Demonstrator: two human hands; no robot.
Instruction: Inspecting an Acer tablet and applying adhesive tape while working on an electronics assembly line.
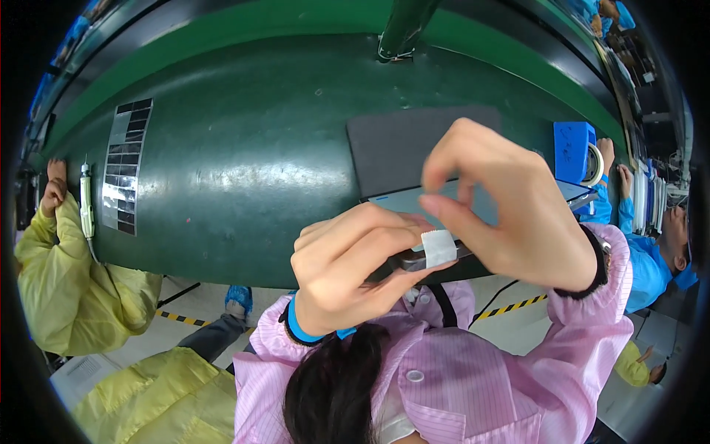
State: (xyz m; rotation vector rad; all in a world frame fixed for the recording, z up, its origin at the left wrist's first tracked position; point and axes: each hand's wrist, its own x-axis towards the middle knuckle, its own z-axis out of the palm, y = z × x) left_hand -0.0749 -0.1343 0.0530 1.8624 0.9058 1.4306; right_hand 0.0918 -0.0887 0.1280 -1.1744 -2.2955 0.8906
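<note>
Left hand [336, 259]: gripping a dark handheld device [413, 260] above the counter's [244, 111] near edge, likely to steady its taped end.

White strip [439, 249]: on the device's end, facing the right, apparently angled for access.

Right hand [510, 200]: raised just beside the strip, thumb and forefinger curled close; blurred, cannot tell whether anything is pinched.

Flat panel [399, 198]: beyond the hands, partly hidden, over the near part of a grey mat [381, 148], which presumably guards against scratches.

Blue dispenser [568, 152] with tape roll [594, 166]: far right, seemingly within the right hand's reach.
</note>
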